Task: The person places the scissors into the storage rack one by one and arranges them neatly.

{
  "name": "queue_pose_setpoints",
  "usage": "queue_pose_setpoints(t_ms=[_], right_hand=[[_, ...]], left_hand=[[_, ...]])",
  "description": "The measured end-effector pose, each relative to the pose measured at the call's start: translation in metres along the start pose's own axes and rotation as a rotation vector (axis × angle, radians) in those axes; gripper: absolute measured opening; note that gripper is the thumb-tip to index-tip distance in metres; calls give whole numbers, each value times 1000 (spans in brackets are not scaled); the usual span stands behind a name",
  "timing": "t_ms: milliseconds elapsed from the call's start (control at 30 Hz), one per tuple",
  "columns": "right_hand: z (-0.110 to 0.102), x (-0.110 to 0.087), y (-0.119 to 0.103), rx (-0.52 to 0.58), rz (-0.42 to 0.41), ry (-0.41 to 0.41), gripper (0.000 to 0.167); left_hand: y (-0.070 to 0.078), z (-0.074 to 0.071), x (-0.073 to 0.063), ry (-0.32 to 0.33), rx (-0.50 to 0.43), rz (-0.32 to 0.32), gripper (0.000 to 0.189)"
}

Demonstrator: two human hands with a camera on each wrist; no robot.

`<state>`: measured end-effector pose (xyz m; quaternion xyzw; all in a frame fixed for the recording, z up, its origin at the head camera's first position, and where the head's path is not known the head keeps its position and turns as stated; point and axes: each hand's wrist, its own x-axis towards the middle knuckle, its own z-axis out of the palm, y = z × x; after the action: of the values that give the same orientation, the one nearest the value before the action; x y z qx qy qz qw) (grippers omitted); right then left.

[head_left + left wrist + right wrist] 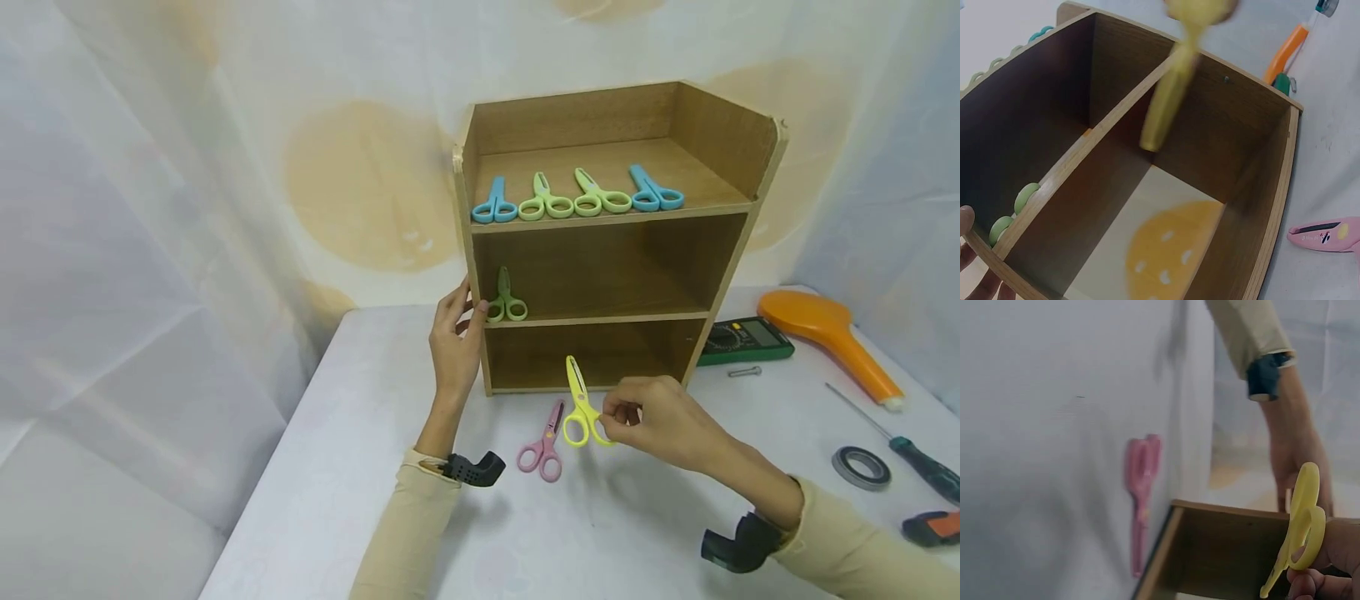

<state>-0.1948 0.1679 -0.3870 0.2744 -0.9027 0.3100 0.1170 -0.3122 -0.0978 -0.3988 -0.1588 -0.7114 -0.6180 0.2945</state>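
Yellow scissors [577, 402] hang blades up from my right hand [663, 421], which pinches one handle loop in front of the bottom shelf. My left hand [456, 346] grips the left side panel of the wooden shelf unit [596, 319], its thumb at the front edge by the middle shelf. Green scissors [505, 296] stand at that shelf's left end, near the thumb. Pink scissors [546, 446] lie on the table just below the yellow pair; the right wrist view shows the pink scissors [1140, 500] beside the unit too.
On the top shelf sit blue scissors [495, 202], two green pairs and another blue pair [654, 190]. To the right lie a multimeter [742, 340], a bolt [744, 372], an orange paddle-shaped object [825, 337], a screwdriver [911, 454], a tape roll [861, 467] and an orange-black tool [933, 528].
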Motion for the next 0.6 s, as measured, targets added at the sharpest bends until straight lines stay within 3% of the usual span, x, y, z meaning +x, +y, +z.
queue_pose_setpoints(t_ms=[267,600], right_hand=[[-24,34,-11,-61,-63,58,15],[-41,89,-7,-118,-107,79,6]], left_hand=[[0,-1,0,9,8,2,47],[-4,2,-1,9,-12,2,47]])
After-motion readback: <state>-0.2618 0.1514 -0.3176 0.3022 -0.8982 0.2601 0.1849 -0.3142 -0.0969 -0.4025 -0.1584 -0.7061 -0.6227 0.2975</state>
